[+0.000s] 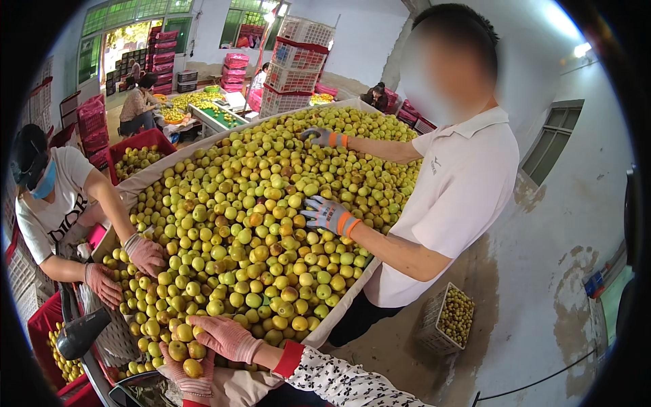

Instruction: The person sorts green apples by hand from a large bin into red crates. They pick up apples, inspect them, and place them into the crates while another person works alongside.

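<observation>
A large heap of yellow-green jujube-like fruit (244, 239) fills a cloth-lined bin whose pale lining (239, 382) shows at the near edge. My left hand (189, 374), in a pink knit glove, lies palm up at the near corner, cupping several fruits (193, 368). Just above it, my right hand (226, 336), gloved the same way, rests palm down on the heap. Its fingertips touch fruit beside the left hand, and its palm side is hidden. Some fruits in and around my hands have brownish patches.
A co-worker's grey-gloved hand (328, 213) reaches into the heap from the right. Another person's pink-gloved hand (145, 254) works at the left edge. A black lamp-like head (82, 333) and red-lined crate (43, 325) stand left. A fruit-filled crate (445, 320) sits on the floor.
</observation>
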`<action>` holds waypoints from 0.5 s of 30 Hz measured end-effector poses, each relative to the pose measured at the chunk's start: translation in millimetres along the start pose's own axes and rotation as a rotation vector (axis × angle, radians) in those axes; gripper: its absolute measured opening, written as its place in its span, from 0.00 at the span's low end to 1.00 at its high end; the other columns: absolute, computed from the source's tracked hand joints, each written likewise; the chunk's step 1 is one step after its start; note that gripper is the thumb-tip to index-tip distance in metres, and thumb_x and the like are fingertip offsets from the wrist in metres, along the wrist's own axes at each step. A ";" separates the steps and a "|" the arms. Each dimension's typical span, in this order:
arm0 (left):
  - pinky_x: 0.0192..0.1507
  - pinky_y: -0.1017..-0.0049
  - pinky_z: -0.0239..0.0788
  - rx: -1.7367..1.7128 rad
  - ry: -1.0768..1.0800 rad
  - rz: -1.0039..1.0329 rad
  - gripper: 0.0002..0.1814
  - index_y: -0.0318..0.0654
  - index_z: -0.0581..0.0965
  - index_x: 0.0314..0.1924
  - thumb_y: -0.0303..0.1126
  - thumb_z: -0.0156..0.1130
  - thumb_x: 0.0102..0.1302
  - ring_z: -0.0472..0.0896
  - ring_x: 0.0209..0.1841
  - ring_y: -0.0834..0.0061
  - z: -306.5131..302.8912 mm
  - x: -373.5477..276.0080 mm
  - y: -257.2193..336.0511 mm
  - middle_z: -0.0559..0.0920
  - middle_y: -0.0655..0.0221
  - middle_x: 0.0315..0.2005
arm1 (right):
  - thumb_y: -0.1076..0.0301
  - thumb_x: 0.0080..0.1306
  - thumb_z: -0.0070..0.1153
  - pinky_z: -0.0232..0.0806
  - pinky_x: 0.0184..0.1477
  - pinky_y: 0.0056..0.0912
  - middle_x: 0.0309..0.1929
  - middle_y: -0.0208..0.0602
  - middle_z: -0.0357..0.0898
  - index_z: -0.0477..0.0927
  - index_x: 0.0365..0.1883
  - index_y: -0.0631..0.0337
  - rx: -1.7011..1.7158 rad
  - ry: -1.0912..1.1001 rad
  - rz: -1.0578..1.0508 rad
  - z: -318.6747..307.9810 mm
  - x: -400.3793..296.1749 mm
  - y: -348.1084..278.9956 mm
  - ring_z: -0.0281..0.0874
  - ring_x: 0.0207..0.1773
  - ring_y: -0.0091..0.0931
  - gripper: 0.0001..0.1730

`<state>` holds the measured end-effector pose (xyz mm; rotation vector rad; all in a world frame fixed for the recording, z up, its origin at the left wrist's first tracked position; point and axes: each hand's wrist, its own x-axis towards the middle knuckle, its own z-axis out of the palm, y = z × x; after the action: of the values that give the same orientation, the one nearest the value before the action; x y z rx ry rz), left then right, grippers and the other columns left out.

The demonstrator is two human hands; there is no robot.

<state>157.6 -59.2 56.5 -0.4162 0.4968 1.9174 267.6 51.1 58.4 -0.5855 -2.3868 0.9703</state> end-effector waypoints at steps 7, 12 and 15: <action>0.63 0.50 0.69 -0.014 -0.097 0.007 0.40 0.48 0.74 0.64 0.70 0.54 0.65 0.77 0.61 0.61 -5.5 -5.9 6.8 0.78 0.67 0.59 | 0.49 0.76 0.46 0.69 0.57 0.47 0.53 0.52 0.80 0.69 0.68 0.56 0.027 -0.106 0.037 5.7 3.6 -4.4 0.78 0.54 0.49 0.28; 0.61 0.50 0.71 0.049 -0.080 -0.038 0.40 0.47 0.75 0.63 0.71 0.54 0.64 0.77 0.60 0.59 -12.3 2.7 3.7 0.79 0.65 0.59 | 0.49 0.76 0.47 0.72 0.51 0.46 0.46 0.48 0.82 0.71 0.66 0.56 -0.023 -0.009 -0.066 2.9 -1.3 2.4 0.81 0.49 0.46 0.27; 0.62 0.44 0.70 -0.008 -0.116 -0.092 0.38 0.45 0.74 0.63 0.68 0.53 0.67 0.78 0.60 0.56 -5.4 -5.6 10.8 0.80 0.62 0.58 | 0.50 0.76 0.49 0.72 0.56 0.44 0.53 0.47 0.82 0.72 0.66 0.57 0.071 0.006 -0.035 6.3 3.3 1.2 0.80 0.55 0.44 0.27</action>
<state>150.1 -70.1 56.3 -0.3256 0.3876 1.8436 261.6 50.4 54.5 -0.5178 -2.3388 1.0325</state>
